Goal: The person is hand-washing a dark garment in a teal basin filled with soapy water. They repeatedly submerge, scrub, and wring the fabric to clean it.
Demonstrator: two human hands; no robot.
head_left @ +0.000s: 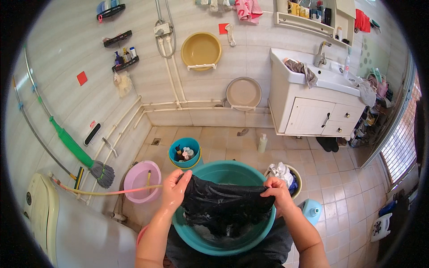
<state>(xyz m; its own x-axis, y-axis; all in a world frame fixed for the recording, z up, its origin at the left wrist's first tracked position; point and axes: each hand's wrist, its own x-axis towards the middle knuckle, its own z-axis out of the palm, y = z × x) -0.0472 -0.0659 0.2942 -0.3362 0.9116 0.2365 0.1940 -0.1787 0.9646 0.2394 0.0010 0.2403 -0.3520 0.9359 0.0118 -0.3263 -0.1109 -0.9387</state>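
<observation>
A wet black garment [225, 201] is stretched between my two hands over a large teal basin [223, 167]. My left hand [175, 187] pinches its upper left corner, and my right hand [278, 191] grips the upper right corner. The cloth's top edge runs nearly straight between them, while its lower part hangs down into the basin. Some water or suds [203, 232] show below the cloth. Which kind of garment it is, I cannot tell. Drops of water shine on my left wrist.
Left of the basin stand a pink basin [142, 196] with a hose running over it and a blue bucket [176, 161] of bottles. To the right are a tub of laundry [280, 172] and a light blue jug [312, 211]. A pump bottle [262, 143] stands beyond, before the sink cabinet [308, 111].
</observation>
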